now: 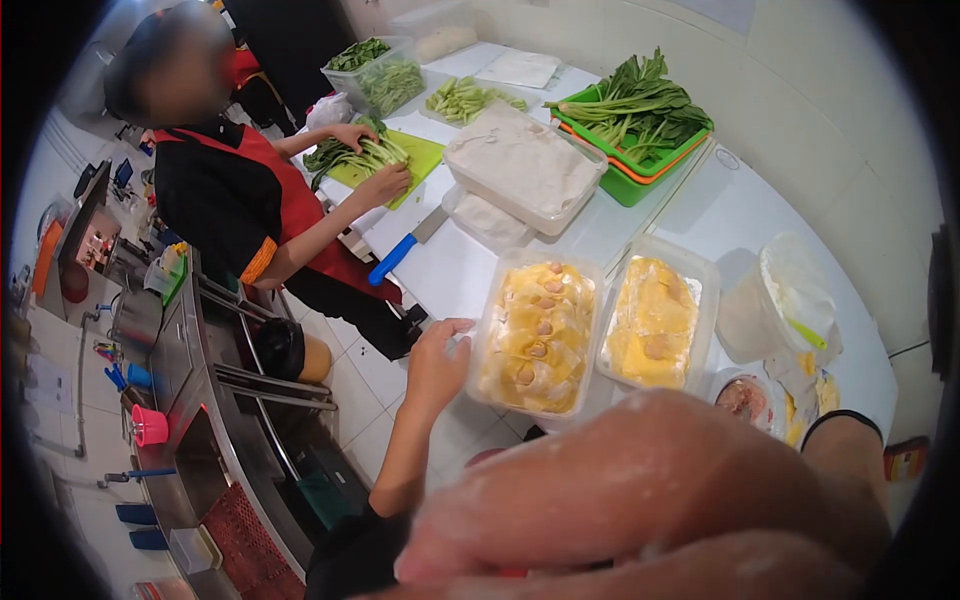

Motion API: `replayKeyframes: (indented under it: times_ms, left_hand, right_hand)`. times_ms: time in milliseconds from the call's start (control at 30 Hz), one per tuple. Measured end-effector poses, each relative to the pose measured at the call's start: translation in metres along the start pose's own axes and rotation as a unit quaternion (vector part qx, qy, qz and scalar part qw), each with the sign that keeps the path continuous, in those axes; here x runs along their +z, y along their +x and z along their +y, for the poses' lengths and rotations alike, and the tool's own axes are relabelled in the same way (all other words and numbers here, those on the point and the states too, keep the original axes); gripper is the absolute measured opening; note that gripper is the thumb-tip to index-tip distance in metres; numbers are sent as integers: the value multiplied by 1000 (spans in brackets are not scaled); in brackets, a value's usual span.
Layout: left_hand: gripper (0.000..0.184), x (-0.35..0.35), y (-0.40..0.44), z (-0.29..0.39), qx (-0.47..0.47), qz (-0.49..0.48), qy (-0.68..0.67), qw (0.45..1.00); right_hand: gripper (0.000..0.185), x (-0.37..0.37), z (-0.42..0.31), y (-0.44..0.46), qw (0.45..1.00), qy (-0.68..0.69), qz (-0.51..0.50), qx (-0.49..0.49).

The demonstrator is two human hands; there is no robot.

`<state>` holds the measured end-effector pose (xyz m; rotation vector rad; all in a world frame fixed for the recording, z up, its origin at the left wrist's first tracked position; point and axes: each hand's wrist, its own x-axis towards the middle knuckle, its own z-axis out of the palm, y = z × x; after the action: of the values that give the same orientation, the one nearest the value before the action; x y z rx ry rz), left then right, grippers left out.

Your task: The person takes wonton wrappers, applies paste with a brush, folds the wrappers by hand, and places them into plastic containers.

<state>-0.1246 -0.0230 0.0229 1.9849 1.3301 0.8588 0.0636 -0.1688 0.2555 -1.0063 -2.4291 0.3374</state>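
Observation:
My left hand (440, 365) is beside the left edge of a clear container of filled yellow dough pieces (538, 335); its fingers are slightly apart, with nothing seen in them. My right hand (610, 490), dusted with white powder, is very close to the camera and fills the bottom of the view. Its fingertips are cut off or blurred, so its grip is unclear. A second container with yellow dough sheets (652, 318) stands to the right. Beyond it are a bowl of minced filling (743, 400) and a white tub (780, 300) with a green handle in it.
Across the table, a co-worker in a red apron (300, 210) handles leafy greens on a green cutting board (425, 160). A blue-handled knife (405, 248) lies nearby. Behind are a cloth-covered container (525, 165) and green baskets of greens (640, 180). A steel counter (190, 370) is left.

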Motion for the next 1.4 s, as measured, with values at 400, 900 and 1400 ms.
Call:
replayKeyframes:
  times_ms: [400, 900, 1400]
  left_hand:
    - [23, 3, -2, -16, 11, 25, -3, 1000]
    - [40, 10, -4, -25, -61, 10, -30, 998]
    - [47, 59, 0, -48, -205, -140, -351, 903]
  right_hand:
    - [44, -9, -15, -20, 1000, 7, -22, -7]
    - [40, -21, -15, -30, 999, -2, -47, -18]
    - [35, -20, -7, -20, 998, -13, -46, -27]
